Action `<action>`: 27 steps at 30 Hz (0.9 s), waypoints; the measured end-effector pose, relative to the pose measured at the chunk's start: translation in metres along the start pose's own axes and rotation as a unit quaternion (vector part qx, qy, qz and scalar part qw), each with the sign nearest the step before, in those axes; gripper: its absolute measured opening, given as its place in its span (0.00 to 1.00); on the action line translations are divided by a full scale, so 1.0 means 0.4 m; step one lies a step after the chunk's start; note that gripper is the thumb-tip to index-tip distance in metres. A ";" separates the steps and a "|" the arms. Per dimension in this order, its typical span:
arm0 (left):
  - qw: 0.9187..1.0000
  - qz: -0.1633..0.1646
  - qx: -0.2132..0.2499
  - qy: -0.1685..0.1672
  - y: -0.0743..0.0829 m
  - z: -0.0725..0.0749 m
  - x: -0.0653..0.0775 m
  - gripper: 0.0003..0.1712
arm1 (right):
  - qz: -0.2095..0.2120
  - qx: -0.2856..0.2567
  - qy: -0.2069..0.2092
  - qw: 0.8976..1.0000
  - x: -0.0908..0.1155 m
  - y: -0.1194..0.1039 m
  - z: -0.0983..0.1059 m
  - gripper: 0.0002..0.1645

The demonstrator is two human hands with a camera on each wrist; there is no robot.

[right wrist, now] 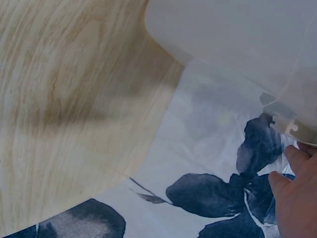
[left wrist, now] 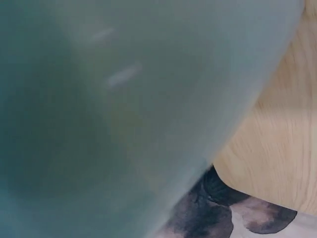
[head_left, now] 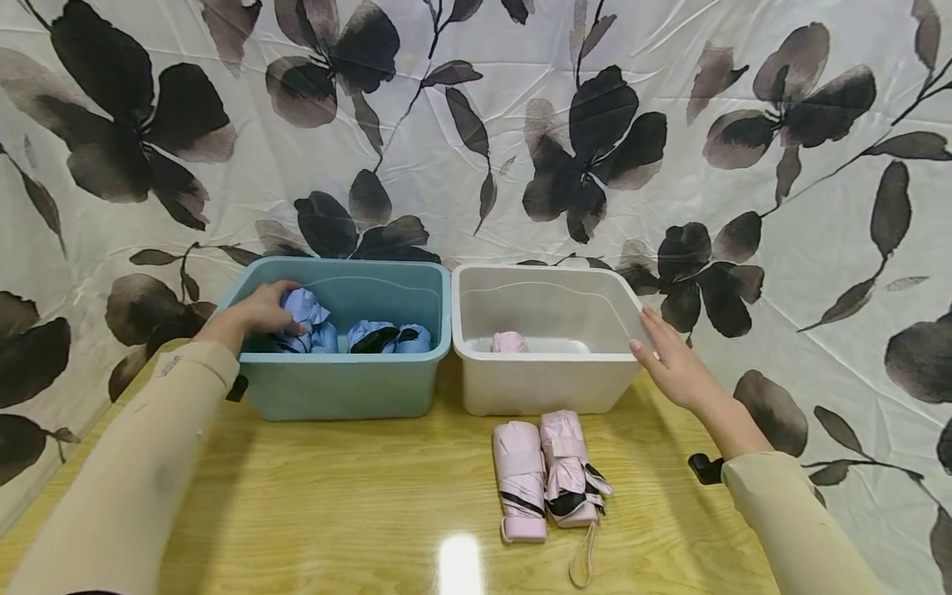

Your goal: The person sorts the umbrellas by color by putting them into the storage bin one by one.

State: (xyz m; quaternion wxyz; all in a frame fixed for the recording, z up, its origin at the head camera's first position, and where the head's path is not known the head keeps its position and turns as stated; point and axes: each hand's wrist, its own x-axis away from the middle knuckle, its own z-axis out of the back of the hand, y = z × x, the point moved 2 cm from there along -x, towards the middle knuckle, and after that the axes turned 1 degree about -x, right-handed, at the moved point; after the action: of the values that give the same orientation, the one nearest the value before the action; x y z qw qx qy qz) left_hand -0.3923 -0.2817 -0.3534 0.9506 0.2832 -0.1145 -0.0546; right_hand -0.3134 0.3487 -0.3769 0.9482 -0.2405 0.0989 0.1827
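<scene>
In the head view my left hand (head_left: 260, 316) reaches over the left end of the teal bin (head_left: 342, 388) and grips a blue folded umbrella (head_left: 308, 307) standing at that end. Other blue folded umbrellas (head_left: 416, 339) lie in the bin's right half. On the right, my right hand (head_left: 673, 359) touches the right rim of the white bin (head_left: 543, 388) with fingers extended. A pink bundle (head_left: 509, 341), partly hidden by the front wall, lies inside it. The left wrist view is mostly filled by the teal bin's blurred wall.
Two pink folded umbrellas, one neatly wrapped (head_left: 519, 479) and one looser (head_left: 568, 471) with a wrist loop, lie on the wooden table (head_left: 335, 512) before the white bin. A floral cloth (head_left: 476, 124) hangs behind the bins, which stand side by side.
</scene>
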 end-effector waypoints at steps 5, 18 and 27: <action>1.000 -0.006 -0.001 -0.008 -0.021 -0.015 0.000 0.50 | 0.010 -0.001 0.007 1.000 -0.006 -0.008 0.007 0.41; 0.999 -0.018 -0.049 0.012 -0.009 -0.001 -0.006 0.46 | 0.009 -0.004 0.011 1.000 0.002 -0.008 0.013 0.41; 0.999 -0.004 -0.040 0.021 -0.004 -0.014 0.004 0.40 | 0.008 -0.005 0.008 1.000 0.002 -0.006 -0.001 0.41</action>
State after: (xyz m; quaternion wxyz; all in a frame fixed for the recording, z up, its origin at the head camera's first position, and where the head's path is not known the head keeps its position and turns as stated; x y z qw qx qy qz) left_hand -0.3896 -0.2803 -0.3586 0.9631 0.2465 -0.0915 -0.0574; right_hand -0.3118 0.3468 -0.3766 0.9446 -0.2461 0.1074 0.1888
